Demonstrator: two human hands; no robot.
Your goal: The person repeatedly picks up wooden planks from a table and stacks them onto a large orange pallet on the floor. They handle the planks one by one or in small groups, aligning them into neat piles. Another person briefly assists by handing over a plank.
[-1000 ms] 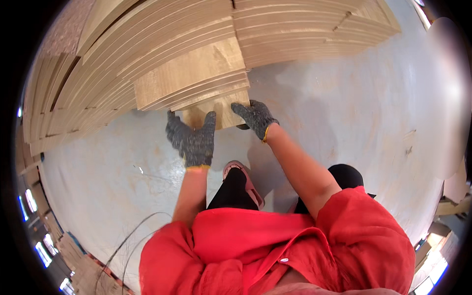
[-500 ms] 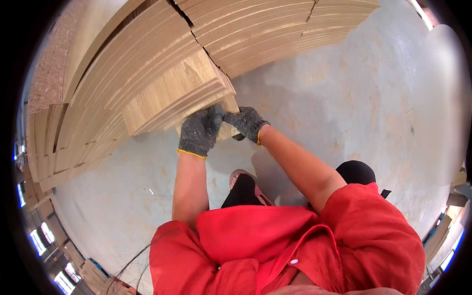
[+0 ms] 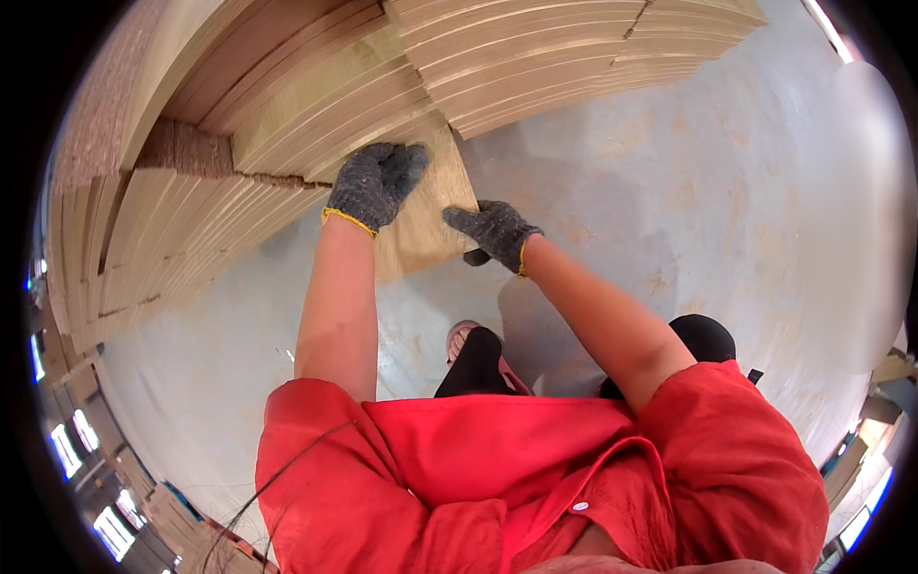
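Note:
A pale wood board [image 3: 442, 196] juts toward me from a stack of wood boards [image 3: 325, 120]. My right hand [image 3: 495, 231], in a dark grey knit glove, grips the board's right edge, thumb on top and fingers underneath. In a matching glove with a yellow cuff, my left hand [image 3: 371, 187] is against the front edges of the stack, just above the jutting board's left side. Its fingers are curled and close together, with nothing visible inside them; their tips are partly hidden.
A neighbouring stack of boards [image 3: 535, 53] stands to the right, with a narrow gap between. At the far left are rough-edged chipboard panels [image 3: 105, 115]. Grey floor [image 3: 622, 210] lies around my sandalled foot [image 3: 461, 337]. A blurred pale shape [image 3: 856, 220] fills the right edge.
The upper boards that stuck out have gone back into the stack, baring the board beneath. My left hand has moved forward and left; my right hand has shifted slightly right, still at the board's edge.

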